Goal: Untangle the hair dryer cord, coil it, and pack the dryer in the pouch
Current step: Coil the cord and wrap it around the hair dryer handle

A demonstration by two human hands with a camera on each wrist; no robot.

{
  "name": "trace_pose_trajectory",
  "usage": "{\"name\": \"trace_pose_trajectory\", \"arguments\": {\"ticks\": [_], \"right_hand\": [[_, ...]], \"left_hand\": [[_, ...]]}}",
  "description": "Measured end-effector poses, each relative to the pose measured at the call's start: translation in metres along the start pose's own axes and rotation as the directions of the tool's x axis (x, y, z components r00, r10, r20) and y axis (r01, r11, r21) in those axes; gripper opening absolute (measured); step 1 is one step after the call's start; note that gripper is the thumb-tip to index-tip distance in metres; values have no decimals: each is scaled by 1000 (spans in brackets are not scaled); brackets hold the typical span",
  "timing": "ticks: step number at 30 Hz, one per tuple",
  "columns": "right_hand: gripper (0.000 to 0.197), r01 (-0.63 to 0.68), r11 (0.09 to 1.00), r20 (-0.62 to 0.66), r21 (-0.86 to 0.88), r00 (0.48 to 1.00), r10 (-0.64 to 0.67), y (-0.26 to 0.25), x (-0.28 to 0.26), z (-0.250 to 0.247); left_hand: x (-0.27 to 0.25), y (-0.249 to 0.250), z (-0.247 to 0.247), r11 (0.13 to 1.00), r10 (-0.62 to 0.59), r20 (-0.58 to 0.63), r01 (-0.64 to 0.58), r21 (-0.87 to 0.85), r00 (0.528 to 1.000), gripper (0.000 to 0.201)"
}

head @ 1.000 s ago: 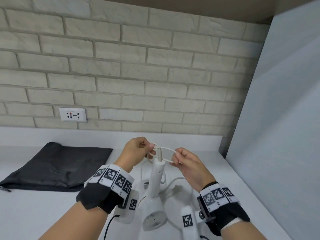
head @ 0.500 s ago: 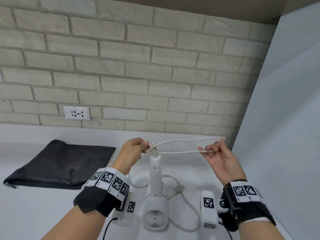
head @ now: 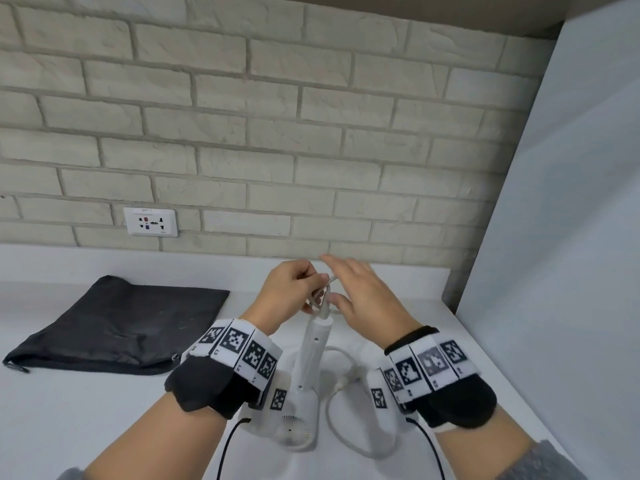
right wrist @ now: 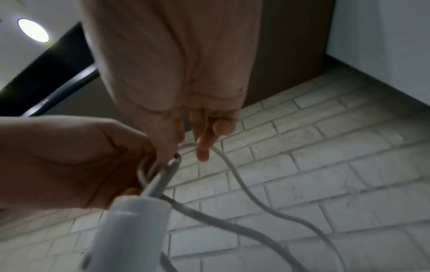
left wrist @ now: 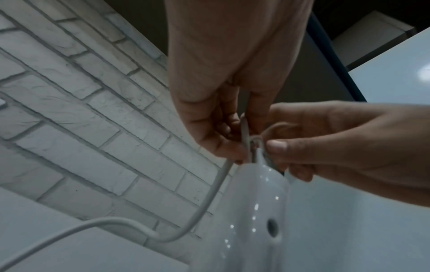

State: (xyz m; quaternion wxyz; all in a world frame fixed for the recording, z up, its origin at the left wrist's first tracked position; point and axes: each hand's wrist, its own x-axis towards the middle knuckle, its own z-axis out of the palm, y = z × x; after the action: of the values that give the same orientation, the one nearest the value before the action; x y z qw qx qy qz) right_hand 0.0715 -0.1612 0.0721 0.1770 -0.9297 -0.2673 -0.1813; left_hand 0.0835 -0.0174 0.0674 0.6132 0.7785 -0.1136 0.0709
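The white hair dryer (head: 300, 419) stands on its head on the counter, handle (head: 317, 344) pointing up. My left hand (head: 313, 289) pinches small loops of the white cord (left wrist: 209, 198) at the handle's top end. Close beside it is my right hand (head: 332, 282), fingers nearly straight and spread from the thumb. In the right wrist view the cord (right wrist: 244, 189) runs across its index finger, and the thumb (left wrist: 277, 147) touches the loop. The plug (head: 341, 384) lies by the dryer. The black pouch (head: 117, 323) lies flat at the left.
Slack cord curls on the white counter (head: 86, 410) right of the dryer. A brick wall with a socket plate (head: 150, 221) runs along the back. A pale panel (head: 554, 271) closes off the right side.
My right hand, which had drawn a long cord loop out to the right, has come back to the handle's end beside the left hand. The loop is now small. The left hand stayed put.
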Motion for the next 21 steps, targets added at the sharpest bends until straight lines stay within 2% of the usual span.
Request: {"name": "trace_pose_trajectory", "arguments": {"ticks": [1, 2, 4, 5, 7, 9, 10, 12, 13, 14, 15, 16, 17, 18, 20, 21], "right_hand": [[44, -15, 1000, 29, -2, 999, 15, 3, 3, 3], [33, 3, 1000, 2, 6, 1000, -3, 5, 5, 3], [21, 72, 993, -154, 93, 986, -57, 12, 3, 0], [20, 48, 982, -245, 184, 969, -2, 20, 2, -3], [18, -78, 896, -364, 437, 895, 256, 42, -3, -9], [19, -189, 715, -372, 673, 750, 548, 66, -9, -13], [23, -224, 599, -341, 768, 648, 681, 80, -14, -12], [28, -194, 302, -202, 933, 412, 888, 112, -29, -10], [29, -157, 140, -82, 978, 328, 941, 129, -38, -6], [28, -153, -8, 51, 988, 279, 959, 146, -49, -1], [25, -198, -103, 152, 975, 249, 956, 159, -58, 7], [25, -290, -137, 205, 947, 219, 954, 169, -65, 18], [26, -424, -122, 222, 897, 193, 956, 176, -71, 29], [27, -543, -98, 237, 834, 193, 952, 181, -74, 40], [22, -744, 14, 253, 668, 246, 936, 173, -73, 53], [18, -860, 155, 243, 486, 303, 921, 162, -72, 53]], "left_hand": [[-1, 0, -1, 1000, -15, -2, 15, -14, 1000, 28], [-1, 0, -4, 999, -30, -13, 29, -26, 999, 29], [-1, -3, -13, 998, -53, -65, 51, -28, 996, 31], [0, -6, -18, 998, -61, -90, 59, -26, 994, 31], [-1, -9, -26, 997, -80, -108, 77, -31, 991, 29], [-3, -12, -30, 995, -92, -104, 89, -32, 990, 28], [-4, -13, -32, 995, -97, -111, 93, -36, 989, 28], [-5, -15, -38, 992, -110, -153, 98, -82, 982, 31], [-6, -17, -42, 988, -117, -175, 98, -117, 978, 31], [-6, -18, -45, 985, -123, -180, 98, -143, 976, 31], [-7, -18, -48, 983, -125, -165, 100, -155, 978, 30], [-7, -17, -48, 982, -125, -133, 103, -159, 983, 29], [-8, -17, -45, 981, -123, -94, 107, -163, 988, 29], [-9, -15, -42, 980, -121, -58, 109, -168, 991, 29], [-9, -12, -34, 980, -111, -20, 106, -171, 994, 30], [-9, -10, -32, 980, -107, -13, 103, -172, 994, 31]]}}
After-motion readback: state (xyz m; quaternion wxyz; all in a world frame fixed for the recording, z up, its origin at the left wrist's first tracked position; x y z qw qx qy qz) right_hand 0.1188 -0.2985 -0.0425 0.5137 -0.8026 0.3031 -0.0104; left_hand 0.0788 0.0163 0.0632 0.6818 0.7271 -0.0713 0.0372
